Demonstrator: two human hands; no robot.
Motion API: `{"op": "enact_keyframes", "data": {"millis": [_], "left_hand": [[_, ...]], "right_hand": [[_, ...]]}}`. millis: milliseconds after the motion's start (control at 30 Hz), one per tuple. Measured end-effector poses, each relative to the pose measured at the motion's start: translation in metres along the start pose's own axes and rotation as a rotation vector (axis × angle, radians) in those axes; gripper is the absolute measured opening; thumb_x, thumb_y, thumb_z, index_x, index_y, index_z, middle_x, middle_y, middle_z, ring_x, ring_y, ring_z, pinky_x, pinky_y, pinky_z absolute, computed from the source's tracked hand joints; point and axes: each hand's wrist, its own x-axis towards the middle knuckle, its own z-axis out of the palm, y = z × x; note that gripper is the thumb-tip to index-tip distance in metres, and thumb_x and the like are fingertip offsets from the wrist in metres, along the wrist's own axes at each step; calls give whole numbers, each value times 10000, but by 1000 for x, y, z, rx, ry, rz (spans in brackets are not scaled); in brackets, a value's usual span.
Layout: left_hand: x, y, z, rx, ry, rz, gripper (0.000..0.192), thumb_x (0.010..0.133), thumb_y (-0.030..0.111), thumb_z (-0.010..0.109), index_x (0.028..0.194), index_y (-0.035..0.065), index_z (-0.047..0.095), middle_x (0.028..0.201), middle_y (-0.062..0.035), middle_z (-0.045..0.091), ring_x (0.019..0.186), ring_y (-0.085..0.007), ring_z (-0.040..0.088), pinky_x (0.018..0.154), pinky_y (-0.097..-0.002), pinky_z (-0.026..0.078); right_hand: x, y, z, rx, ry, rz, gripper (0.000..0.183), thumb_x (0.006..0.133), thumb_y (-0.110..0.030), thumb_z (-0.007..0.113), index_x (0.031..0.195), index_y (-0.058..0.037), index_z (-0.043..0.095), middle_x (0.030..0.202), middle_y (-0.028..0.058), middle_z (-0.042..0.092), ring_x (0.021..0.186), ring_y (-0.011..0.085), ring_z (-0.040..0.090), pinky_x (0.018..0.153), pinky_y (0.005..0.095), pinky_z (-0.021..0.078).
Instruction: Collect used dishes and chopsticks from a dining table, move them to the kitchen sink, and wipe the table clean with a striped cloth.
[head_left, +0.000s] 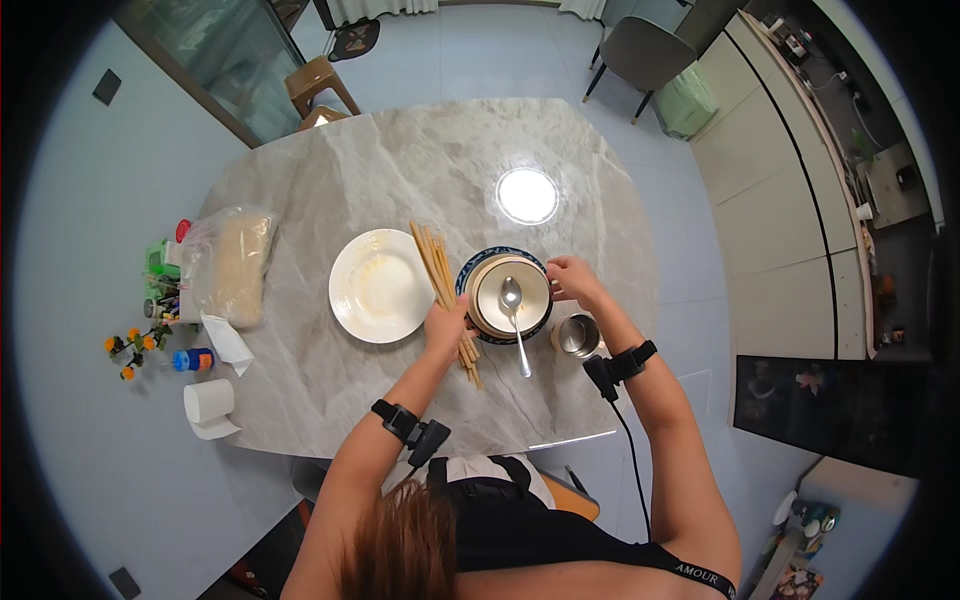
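Note:
My left hand (448, 326) is closed around a bundle of several wooden chopsticks (433, 259), slanting from upper left to lower right. Its fingertips reach the left side of a stack of bowls (487, 328). My right hand (576, 279) grips the stack's right rim, its fingers partly hidden there. Outermost in the stack is a blue-patterned bowl (501, 252), with paler bowls nested inside. A metal spoon (512, 300) rests in the top bowl, handle hanging over the near rim. Left of the chopsticks lies a white plate (375, 289) with yellowish food residue.
A metal cup (579, 335) stands below my right hand. Along the table's left side are a bagged beige block (241, 262), a tissue (227, 343), a paper roll (210, 403) and a blue-capped container (193, 360). A ceiling light reflects off the marble-patterned tabletop (450, 165).

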Motion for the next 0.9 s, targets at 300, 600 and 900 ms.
{"op": "enact_keyframes", "data": {"millis": [300, 600, 900], "left_hand": [[21, -27, -24, -8, 41, -15, 261, 878, 239, 554, 976, -2, 533, 845, -53, 575, 738, -137, 548, 673, -285, 456], [17, -24, 4, -466, -130, -107, 246, 896, 241, 537, 1030, 36, 546, 952, -43, 587, 863, -146, 563, 781, -281, 452], [4, 24, -27, -465, -145, -88, 294, 918, 243, 486, 1098, 12, 508, 1018, -76, 581, 915, -184, 566, 817, -317, 470]], "right_hand": [[-6, -5, 28, 59, 174, 102, 632, 889, -477, 419, 1259, 34, 387, 1234, 171, 463, 1138, 255, 440, 947, 363, 361], [28, 32, 41, 410, 119, -8, 572, 930, -445, 334, 1267, 14, 387, 1250, 137, 453, 1148, 216, 419, 974, 319, 315], [20, -30, 66, 363, 13, 13, 525, 936, -426, 317, 1221, 0, 430, 1206, 125, 482, 1077, 204, 454, 933, 318, 342]]}}
